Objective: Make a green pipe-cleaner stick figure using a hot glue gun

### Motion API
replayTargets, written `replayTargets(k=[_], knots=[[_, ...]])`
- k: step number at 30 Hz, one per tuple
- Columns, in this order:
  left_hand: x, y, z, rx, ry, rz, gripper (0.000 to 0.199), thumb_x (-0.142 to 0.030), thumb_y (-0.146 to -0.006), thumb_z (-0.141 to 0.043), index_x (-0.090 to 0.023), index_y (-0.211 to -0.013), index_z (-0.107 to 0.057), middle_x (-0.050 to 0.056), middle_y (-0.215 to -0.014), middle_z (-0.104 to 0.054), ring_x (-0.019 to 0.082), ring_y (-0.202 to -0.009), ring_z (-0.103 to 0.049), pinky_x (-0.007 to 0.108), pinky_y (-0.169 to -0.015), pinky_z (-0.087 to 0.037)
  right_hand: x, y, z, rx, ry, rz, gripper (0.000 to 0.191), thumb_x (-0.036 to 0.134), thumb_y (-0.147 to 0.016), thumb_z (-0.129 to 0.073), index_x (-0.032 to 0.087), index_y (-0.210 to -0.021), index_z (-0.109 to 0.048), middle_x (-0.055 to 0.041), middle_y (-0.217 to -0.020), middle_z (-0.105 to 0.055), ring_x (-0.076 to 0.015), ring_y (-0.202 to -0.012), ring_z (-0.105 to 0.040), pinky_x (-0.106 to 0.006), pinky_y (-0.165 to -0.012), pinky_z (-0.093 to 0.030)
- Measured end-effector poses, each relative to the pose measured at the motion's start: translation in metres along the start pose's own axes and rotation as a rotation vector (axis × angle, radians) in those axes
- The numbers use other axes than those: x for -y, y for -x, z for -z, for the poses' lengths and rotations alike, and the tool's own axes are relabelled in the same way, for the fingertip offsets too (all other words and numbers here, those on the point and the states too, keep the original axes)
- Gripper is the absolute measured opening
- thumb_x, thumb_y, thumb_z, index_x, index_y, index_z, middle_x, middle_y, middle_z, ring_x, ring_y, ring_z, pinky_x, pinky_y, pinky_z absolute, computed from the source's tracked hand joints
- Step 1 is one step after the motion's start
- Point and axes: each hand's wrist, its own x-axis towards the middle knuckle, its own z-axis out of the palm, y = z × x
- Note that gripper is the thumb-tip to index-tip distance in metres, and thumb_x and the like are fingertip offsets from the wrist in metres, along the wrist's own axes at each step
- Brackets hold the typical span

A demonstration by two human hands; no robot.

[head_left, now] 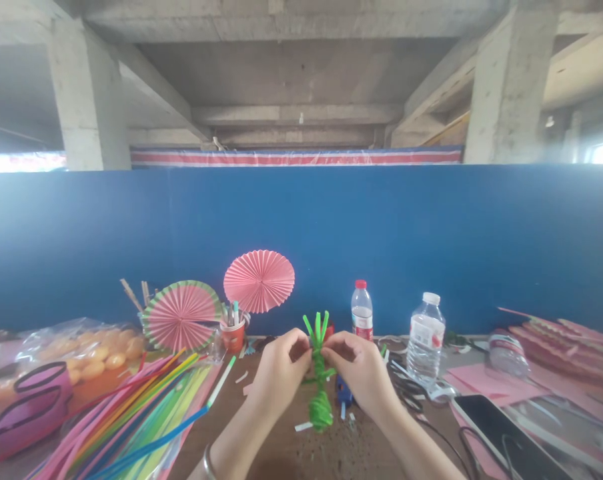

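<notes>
Between my two hands, above the brown table, is a figure of twisted green pipe cleaners (pixel 321 408), with a rounded coil at the bottom and several straight ends sticking up at the top. My left hand (pixel 287 363) pinches its upper stem from the left, thumb and index finger together. From the right, my right hand (pixel 357 367) pinches the same stem just below the upright ends. The fingertips partly hide the stem. Behind my right hand a small blue object (pixel 343 392) shows on the table; its kind is unclear.
Colourful pipe cleaners (pixel 146 407) lie at the left, near a bag of orange balls (pixel 99 350). Pink paper fans (pixel 259 281) stand behind, beside a cup of pens (pixel 232 337). Two bottles (pixel 425 340), cables and a phone (pixel 511 437) are at the right. A blue partition (pixel 301 220) closes the back.
</notes>
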Motion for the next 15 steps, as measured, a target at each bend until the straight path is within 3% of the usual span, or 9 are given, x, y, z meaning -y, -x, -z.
replayTargets(k=[2, 5, 9, 12, 15], knots=[[0.000, -0.001, 0.000, 0.107, 0.213, 0.093, 0.011, -0.021, -0.076, -0.046, -0.019, -0.075, -0.056, -0.002, -0.061, -0.056, 0.013, -0.057, -0.052, 0.022, -0.053, -0.039, 0.000, 0.003, -0.004, -0.040, 0.056, 0.040, 0.009, 0.021, -0.072, -0.055, 0.016, -0.074, -0.062, -0.0014, -0.069, -0.065, -0.0135, -0.064, -0.060, -0.022, -0.061, -0.046], [-0.001, -0.002, 0.001, 0.145, 0.371, 0.171, 0.017, -0.020, -0.075, -0.046, -0.017, -0.082, -0.061, 0.000, -0.069, -0.061, 0.014, -0.064, -0.056, 0.023, -0.058, -0.042, -0.006, 0.006, -0.008, -0.088, 0.135, 0.118, 0.014, 0.020, -0.073, -0.052, 0.018, -0.084, -0.062, -0.0027, -0.077, -0.067, -0.0147, -0.070, -0.062, -0.023, -0.065, -0.048], [0.001, -0.002, -0.001, 0.082, 0.249, 0.157, 0.016, -0.023, -0.069, -0.055, -0.017, -0.081, -0.064, 0.003, -0.072, -0.064, 0.017, -0.068, -0.057, 0.025, -0.062, -0.043, -0.014, 0.008, -0.011, -0.178, 0.277, 0.218, 0.018, 0.019, -0.075, -0.049, 0.020, -0.086, -0.063, -0.0022, -0.082, -0.067, -0.0141, -0.073, -0.062, -0.021, -0.067, -0.047], [0.004, -0.002, -0.004, 0.057, 0.181, 0.145, 0.021, -0.019, -0.062, -0.061, -0.018, -0.083, -0.065, 0.003, -0.072, -0.064, 0.018, -0.068, -0.058, 0.025, -0.061, -0.044, -0.012, 0.009, -0.011, -0.206, 0.300, 0.201, 0.015, 0.019, -0.076, -0.049, 0.020, -0.084, -0.062, -0.0013, -0.079, -0.067, -0.0136, -0.072, -0.062, -0.020, -0.066, -0.047], [0.003, 0.000, -0.008, 0.064, 0.133, 0.139, 0.019, -0.013, -0.062, -0.055, -0.019, -0.076, -0.066, 0.001, -0.065, -0.064, 0.018, -0.067, -0.059, 0.025, -0.059, -0.044, -0.003, 0.011, -0.009, -0.169, 0.293, 0.153, 0.014, 0.021, -0.077, -0.049, 0.020, -0.079, -0.063, -0.0002, -0.073, -0.066, -0.0126, -0.066, -0.061, -0.019, -0.062, -0.047]])
